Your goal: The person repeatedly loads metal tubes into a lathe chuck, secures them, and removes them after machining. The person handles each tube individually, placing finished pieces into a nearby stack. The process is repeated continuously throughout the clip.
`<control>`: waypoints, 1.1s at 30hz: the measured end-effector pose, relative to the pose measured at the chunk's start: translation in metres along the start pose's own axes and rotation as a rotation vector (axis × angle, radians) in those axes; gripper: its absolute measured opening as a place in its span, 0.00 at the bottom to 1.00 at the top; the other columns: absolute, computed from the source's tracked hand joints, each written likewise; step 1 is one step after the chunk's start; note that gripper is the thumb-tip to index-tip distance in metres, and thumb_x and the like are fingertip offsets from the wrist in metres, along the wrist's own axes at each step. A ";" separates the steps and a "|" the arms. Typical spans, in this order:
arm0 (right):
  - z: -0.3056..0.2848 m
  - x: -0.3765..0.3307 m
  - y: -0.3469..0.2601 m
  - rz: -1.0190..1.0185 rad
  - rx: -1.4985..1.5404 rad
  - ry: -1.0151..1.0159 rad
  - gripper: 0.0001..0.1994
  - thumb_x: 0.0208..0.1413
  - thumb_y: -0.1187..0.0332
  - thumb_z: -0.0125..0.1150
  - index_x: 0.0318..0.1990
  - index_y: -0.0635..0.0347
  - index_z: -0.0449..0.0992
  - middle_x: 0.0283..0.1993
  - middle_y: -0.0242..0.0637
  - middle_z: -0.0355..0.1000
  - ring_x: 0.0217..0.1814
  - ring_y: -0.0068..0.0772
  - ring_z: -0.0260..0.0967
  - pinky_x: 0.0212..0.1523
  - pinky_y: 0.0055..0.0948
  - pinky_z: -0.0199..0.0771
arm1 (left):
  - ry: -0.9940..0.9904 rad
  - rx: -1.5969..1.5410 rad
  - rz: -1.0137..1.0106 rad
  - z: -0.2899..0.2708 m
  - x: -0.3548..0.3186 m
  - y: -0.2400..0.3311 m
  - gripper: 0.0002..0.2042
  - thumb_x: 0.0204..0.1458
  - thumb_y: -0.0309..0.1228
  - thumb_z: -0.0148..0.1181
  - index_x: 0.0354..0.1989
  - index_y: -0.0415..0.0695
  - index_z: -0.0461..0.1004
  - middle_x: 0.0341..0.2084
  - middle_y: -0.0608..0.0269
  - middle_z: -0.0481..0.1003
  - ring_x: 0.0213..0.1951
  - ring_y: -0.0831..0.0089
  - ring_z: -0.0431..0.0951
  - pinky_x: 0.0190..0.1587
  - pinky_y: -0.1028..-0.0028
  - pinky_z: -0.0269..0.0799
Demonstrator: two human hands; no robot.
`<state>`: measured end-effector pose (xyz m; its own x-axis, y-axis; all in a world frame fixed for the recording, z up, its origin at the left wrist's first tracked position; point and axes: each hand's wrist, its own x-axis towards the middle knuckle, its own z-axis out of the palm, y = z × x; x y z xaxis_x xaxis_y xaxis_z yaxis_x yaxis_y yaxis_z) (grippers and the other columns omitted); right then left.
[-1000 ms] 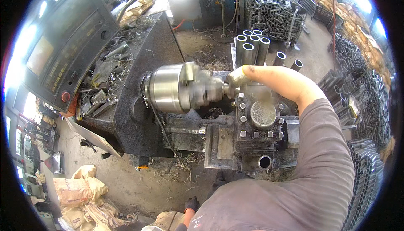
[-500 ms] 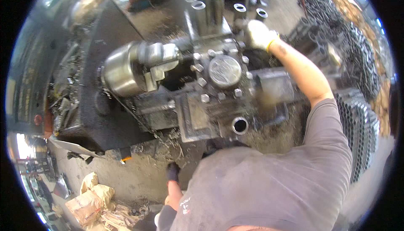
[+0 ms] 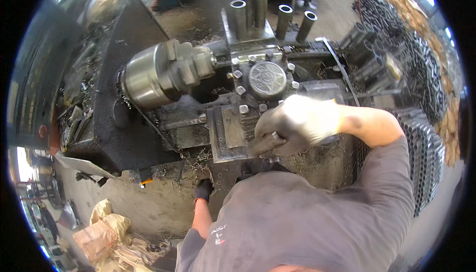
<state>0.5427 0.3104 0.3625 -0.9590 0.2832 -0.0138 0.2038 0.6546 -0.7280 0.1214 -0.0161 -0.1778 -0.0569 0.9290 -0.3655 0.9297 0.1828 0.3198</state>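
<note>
My right hand [image 3: 290, 126], in a pale glove with a grey palm side, is at the front of a lathe's square tool post [image 3: 267, 80]. Its fingers curl around something they mostly hide; a small shiny metal end shows between them. Low beside the machine's front is my left hand [image 3: 204, 190] in a dark glove, its fingers too small and dark to read. To the left of the post, the chuck [image 3: 148, 79] has stepped jaws blurred by motion.
Upright metal tubes [image 3: 238, 17] stand on the back of the machine, with two more [image 3: 307, 24] beside them. Stacked tubes [image 3: 421, 153] lie at the right. Metal shavings [image 3: 191, 158] cling along the machine bed; paper sacks [image 3: 99, 242] lie on the floor at lower left.
My right hand has come from beside the standing tubes at the back to the front of the tool post. It now covers the place where an open tube end showed. My left hand has barely moved.
</note>
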 end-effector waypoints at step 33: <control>-0.073 0.195 0.226 0.298 -0.175 -0.173 0.26 0.57 0.62 0.68 0.58 0.72 0.73 0.38 0.47 0.81 0.33 0.37 0.82 0.30 0.37 0.81 | 1.219 -1.842 -0.613 -0.212 -0.062 -0.024 0.23 0.70 0.56 0.52 0.34 0.49 0.73 0.22 0.67 0.69 0.24 0.67 0.69 0.30 0.61 0.72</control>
<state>0.4161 0.5651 0.2451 -0.8685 0.3665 -0.3339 0.4951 0.6752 -0.5467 0.0251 -0.0097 0.0228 -0.8852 0.2301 -0.4042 -0.4539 -0.2373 0.8589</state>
